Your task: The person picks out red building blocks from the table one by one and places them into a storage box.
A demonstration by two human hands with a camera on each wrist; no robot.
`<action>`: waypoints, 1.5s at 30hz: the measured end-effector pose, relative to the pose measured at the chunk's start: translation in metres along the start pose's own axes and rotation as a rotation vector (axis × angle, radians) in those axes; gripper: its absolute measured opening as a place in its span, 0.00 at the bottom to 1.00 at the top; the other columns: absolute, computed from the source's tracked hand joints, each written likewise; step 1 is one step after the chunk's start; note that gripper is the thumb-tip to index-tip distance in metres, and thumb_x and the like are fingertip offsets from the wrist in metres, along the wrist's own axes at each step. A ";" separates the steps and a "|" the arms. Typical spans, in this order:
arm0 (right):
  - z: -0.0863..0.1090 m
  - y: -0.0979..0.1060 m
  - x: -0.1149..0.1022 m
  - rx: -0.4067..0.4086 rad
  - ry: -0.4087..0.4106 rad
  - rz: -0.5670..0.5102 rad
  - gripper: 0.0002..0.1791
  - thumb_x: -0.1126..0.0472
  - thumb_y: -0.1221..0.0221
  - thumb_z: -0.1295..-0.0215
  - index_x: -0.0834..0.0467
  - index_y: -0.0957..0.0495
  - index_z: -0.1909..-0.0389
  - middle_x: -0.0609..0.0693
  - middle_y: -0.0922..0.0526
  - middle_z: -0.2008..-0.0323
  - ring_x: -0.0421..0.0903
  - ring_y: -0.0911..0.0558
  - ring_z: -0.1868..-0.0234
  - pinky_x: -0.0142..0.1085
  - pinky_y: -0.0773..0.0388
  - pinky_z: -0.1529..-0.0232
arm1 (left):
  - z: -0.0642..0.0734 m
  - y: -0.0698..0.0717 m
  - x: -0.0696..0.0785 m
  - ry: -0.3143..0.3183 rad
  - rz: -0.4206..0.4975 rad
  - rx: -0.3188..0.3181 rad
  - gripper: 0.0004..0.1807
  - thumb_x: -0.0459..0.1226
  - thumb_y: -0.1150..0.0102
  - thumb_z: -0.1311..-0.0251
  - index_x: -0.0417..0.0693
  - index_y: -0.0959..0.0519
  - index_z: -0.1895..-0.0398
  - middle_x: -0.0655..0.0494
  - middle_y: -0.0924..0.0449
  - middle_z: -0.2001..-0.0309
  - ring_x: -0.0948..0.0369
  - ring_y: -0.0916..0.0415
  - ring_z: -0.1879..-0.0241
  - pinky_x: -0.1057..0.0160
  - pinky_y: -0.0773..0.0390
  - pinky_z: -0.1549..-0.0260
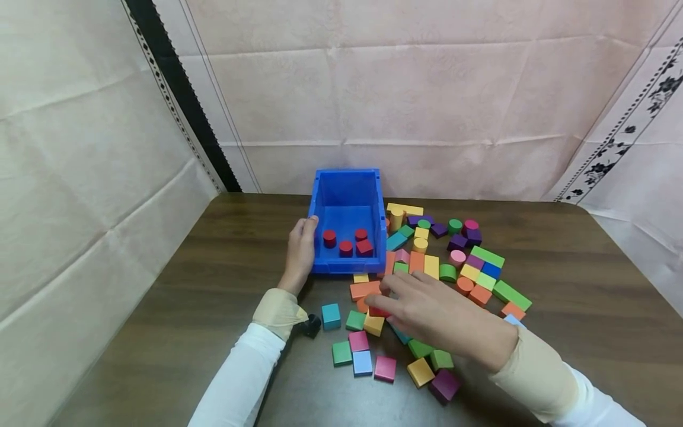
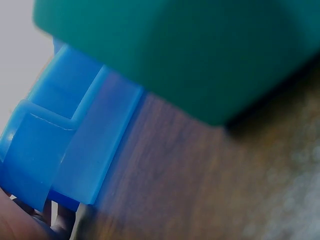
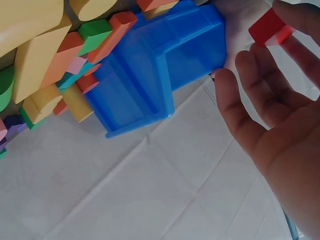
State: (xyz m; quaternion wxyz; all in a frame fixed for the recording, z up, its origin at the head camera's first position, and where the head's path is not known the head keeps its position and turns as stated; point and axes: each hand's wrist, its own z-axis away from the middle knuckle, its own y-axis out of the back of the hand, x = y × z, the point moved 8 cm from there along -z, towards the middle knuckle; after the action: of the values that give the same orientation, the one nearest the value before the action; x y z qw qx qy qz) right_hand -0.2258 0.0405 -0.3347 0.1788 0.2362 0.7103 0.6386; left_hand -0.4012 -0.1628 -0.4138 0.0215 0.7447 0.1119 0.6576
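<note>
A blue plastic bin (image 1: 349, 268) stands at the back of the table, with several red cylinders (image 1: 345, 248) and a red cube (image 1: 364, 248) inside. My left hand (image 1: 300, 254) grips the bin's left wall, its thumb at the rim. Between thumb and fingertip, my right hand (image 1: 432, 311) pinches a red block (image 3: 266, 27) over the loose blocks just in front of the bin. In the right wrist view its other fingers are loosely bent. Part of the bin's side (image 2: 95, 135) fills the left of the left wrist view.
Colourful wooden blocks lie right of and in front of the bin, among them a green bar (image 1: 512, 295), a purple cube (image 1: 444, 385) and a pink block (image 1: 385, 368). A teal cube (image 1: 331, 316) sits near my left wrist. White cloth (image 1: 427, 118) hangs behind the table.
</note>
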 end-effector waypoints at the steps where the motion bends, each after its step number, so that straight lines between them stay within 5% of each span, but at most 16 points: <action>1: 0.000 0.000 0.000 0.005 0.001 -0.003 0.28 0.56 0.22 0.40 0.46 0.20 0.39 0.49 0.19 0.51 0.46 0.19 0.52 0.42 0.15 0.54 | 0.000 0.000 0.001 -0.001 0.003 0.000 0.35 0.62 0.62 0.21 0.35 0.28 0.47 0.36 0.30 0.54 0.44 0.28 0.49 0.53 0.34 0.53; 11: 0.000 0.003 0.003 0.063 0.011 -0.070 0.25 0.54 0.22 0.41 0.52 0.18 0.45 0.52 0.21 0.50 0.43 0.19 0.53 0.26 0.18 0.62 | 0.001 -0.001 0.001 -0.004 0.008 0.003 0.36 0.62 0.61 0.22 0.34 0.28 0.48 0.36 0.33 0.57 0.42 0.30 0.51 0.54 0.35 0.55; 20: 0.000 0.003 0.006 0.071 -0.015 -0.109 0.27 0.57 0.23 0.40 0.60 0.19 0.42 0.54 0.20 0.46 0.45 0.18 0.48 0.30 0.15 0.57 | 0.002 0.000 0.001 -0.003 0.011 0.003 0.35 0.61 0.61 0.21 0.34 0.28 0.47 0.37 0.32 0.57 0.44 0.29 0.51 0.54 0.35 0.54; 29: -0.001 0.009 0.012 0.108 -0.022 -0.182 0.28 0.61 0.22 0.41 0.57 0.20 0.41 0.53 0.20 0.47 0.45 0.18 0.50 0.26 0.17 0.60 | 0.001 0.000 0.001 -0.015 0.016 0.001 0.35 0.61 0.61 0.21 0.33 0.28 0.48 0.37 0.33 0.59 0.42 0.29 0.52 0.55 0.35 0.55; 37: -0.009 0.018 0.021 0.142 -0.002 -0.139 0.27 0.63 0.23 0.40 0.55 0.21 0.42 0.54 0.22 0.45 0.44 0.18 0.52 0.25 0.19 0.64 | 0.000 0.000 0.000 -0.001 0.017 -0.001 0.35 0.61 0.61 0.21 0.34 0.28 0.45 0.36 0.28 0.52 0.43 0.28 0.47 0.53 0.33 0.52; 45: -0.021 0.026 0.030 0.194 -0.007 -0.086 0.25 0.62 0.23 0.40 0.56 0.20 0.43 0.56 0.22 0.43 0.48 0.19 0.47 0.30 0.15 0.61 | 0.000 -0.001 -0.001 -0.003 0.011 0.000 0.35 0.60 0.62 0.20 0.34 0.28 0.47 0.37 0.30 0.55 0.44 0.28 0.50 0.54 0.33 0.53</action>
State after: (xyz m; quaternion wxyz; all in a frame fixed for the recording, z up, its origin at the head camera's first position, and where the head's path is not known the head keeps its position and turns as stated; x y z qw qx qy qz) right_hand -0.2594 0.0425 -0.3050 0.1848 0.2239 0.7777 0.5576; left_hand -0.4018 -0.1620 -0.4147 0.0182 0.7463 0.1079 0.6565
